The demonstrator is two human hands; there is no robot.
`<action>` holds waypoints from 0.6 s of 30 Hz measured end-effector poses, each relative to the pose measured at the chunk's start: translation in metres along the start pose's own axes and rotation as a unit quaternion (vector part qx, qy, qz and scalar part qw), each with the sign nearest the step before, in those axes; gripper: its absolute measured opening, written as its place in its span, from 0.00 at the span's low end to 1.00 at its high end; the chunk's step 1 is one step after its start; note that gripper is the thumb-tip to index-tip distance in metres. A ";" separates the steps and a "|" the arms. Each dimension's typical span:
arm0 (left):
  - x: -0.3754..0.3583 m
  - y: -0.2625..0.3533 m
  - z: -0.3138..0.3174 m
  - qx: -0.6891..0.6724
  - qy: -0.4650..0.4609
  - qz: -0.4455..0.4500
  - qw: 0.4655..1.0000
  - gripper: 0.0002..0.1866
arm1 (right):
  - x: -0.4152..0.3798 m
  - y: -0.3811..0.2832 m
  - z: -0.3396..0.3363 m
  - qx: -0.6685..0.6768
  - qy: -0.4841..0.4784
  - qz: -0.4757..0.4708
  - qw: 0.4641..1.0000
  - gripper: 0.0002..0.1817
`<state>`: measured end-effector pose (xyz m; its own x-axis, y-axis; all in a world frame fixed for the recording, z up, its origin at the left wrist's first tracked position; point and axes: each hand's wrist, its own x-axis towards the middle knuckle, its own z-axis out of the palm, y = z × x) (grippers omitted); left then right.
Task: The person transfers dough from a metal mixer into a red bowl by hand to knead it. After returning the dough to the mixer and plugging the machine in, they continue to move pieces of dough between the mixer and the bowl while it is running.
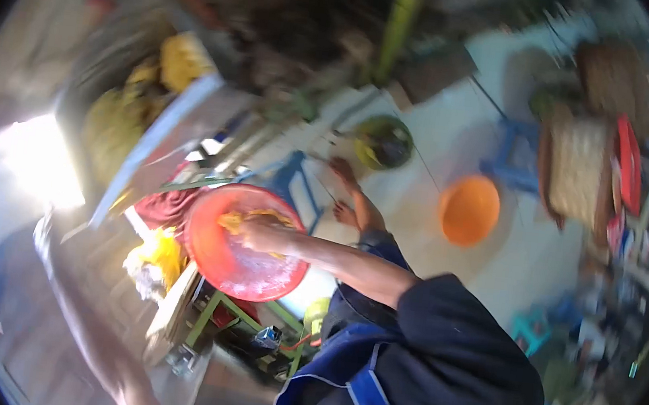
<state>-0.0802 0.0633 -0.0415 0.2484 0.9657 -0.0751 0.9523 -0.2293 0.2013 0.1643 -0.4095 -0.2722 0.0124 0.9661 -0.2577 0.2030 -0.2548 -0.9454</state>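
A red basin (209, 247) of foamy water stands left of centre. My right hand (257, 233) reaches down into it, its fingers closed around a yellow mesh-like scrubber (231, 221), blurred, whose exact kind is hard to see. Far to the left, my left hand (44, 233) is stretched out near a bright opening, smeared by motion and glare, so its fingers and anything in them cannot be made out. Beside the basin lie a yellow plastic bag (164, 255) and a dark red cloth (165, 207).
An orange bowl (469, 211) and a yellow-green bucket (383, 142) with dark contents sit on the pale floor. Blue stools (516, 154) stand near a woven chair (577, 167). Beneath the basin is a green-framed stand (203, 318). A pale-edged board (157, 139) slants at the left.
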 end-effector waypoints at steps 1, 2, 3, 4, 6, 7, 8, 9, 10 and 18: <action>0.000 -0.016 0.011 -0.040 0.036 0.024 0.998 0.37 | -0.015 -0.072 -0.067 0.015 -0.116 0.136 0.984 0.25; 0.004 -0.040 0.019 -0.095 0.078 0.056 0.991 0.31 | -0.010 -0.082 -0.075 -0.008 -0.119 0.081 0.990 0.24; 0.010 -0.067 0.037 -0.224 0.152 0.194 0.943 0.26 | -0.011 -0.071 -0.074 -0.035 -0.041 -0.022 0.998 0.23; -0.017 0.019 0.009 -0.039 0.069 -0.081 0.994 0.24 | -0.011 -0.094 -0.093 -0.033 -0.003 -0.066 0.997 0.22; -0.025 0.040 0.017 0.022 0.144 -0.068 0.987 0.28 | -0.010 -0.172 -0.141 -0.030 0.036 -0.102 0.994 0.22; -0.021 0.047 0.015 0.110 0.099 -0.095 0.984 0.42 | -0.004 -0.221 -0.163 0.030 0.029 -0.075 0.996 0.22; -0.032 0.066 0.008 0.022 0.121 -0.119 0.985 0.51 | 0.015 -0.236 -0.170 0.010 0.062 -0.120 0.991 0.23; -0.035 0.076 -0.001 0.002 0.086 -0.141 0.986 0.52 | 0.040 -0.251 -0.177 -0.002 0.059 -0.130 0.990 0.25; -0.040 0.085 -0.003 0.020 0.108 -0.157 0.981 0.54 | 0.066 -0.266 -0.182 -0.012 0.058 -0.137 0.989 0.26; -0.059 0.113 -0.026 -0.130 0.131 -0.216 0.959 0.40 | 0.354 -0.257 -0.110 -0.337 -0.124 -0.202 0.911 0.53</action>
<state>0.0088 -0.0162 0.0107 -0.2439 0.9691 0.0355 0.8719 0.2031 0.4456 0.2242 0.0031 -0.0981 -0.4015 0.9153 -0.0327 0.6988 0.2831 -0.6569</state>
